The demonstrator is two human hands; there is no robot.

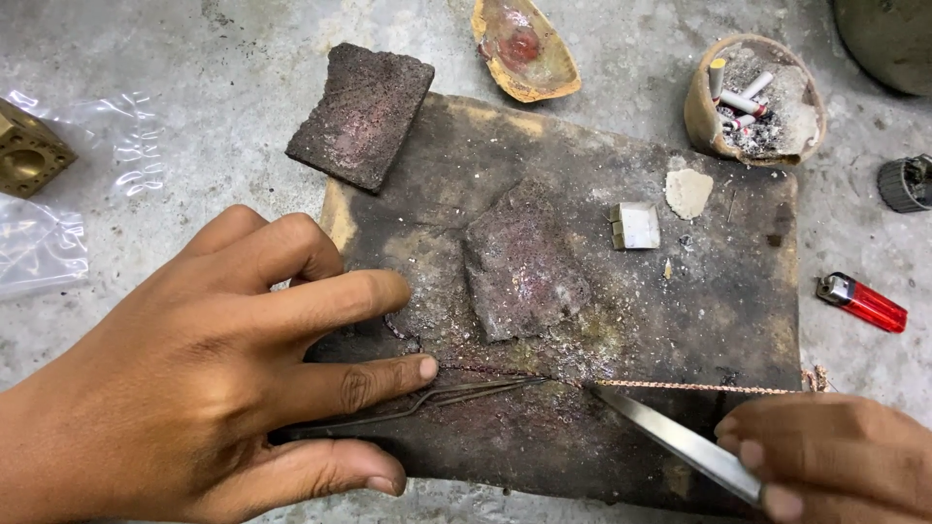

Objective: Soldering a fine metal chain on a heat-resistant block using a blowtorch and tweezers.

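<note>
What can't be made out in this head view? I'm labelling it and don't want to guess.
- Right hand: cut off by the bottom and right edges; its grip on the flat metal tool is partly hidden.
- Thin tweezers: rear end hidden under the left hand.
- Fine chain: links too small.
- Grey pot: cut off at the top corner.

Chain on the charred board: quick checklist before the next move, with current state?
1. Left hand holds thin tweezers at the chain: ok.
2. Right hand grips flat metal tool, tip at the chain: ok.
3. Chain lies straight on the charred board: ok.
4. Tweezers actually pinch the chain: cannot tell.
5. Red lighter off the board, beside it: ok.
</note>
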